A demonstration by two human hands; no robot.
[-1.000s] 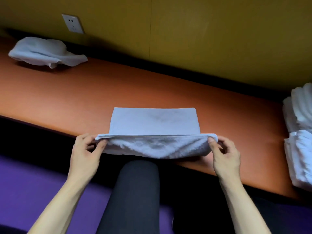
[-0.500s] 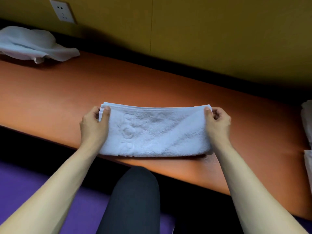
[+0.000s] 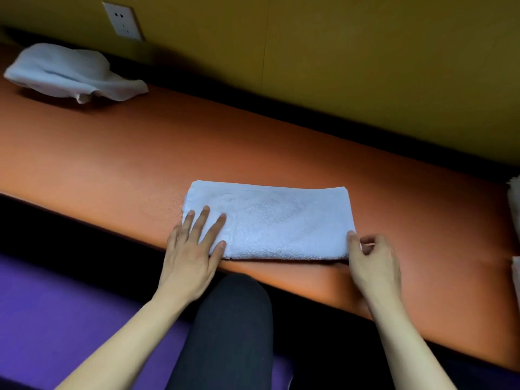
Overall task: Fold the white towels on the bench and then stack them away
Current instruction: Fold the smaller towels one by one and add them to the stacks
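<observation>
Head view caught the folded towel point(image 3: 270, 220) near the bench point(image 3: 112, 153) front edge: soft, light, floppy. Left hand point(image 3: 194, 249) pressed flat at eight o'clock; right hand point(image 3: 371, 257) pinched the four o'clock corner, the best grip.

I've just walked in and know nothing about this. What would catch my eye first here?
A neatly folded white towel lies near the front edge of the long orange bench. The left hand lies flat on the towel's left end; the right hand pinches its right corner. Far left, a crumpled white towel sits below a wall socket.
</observation>
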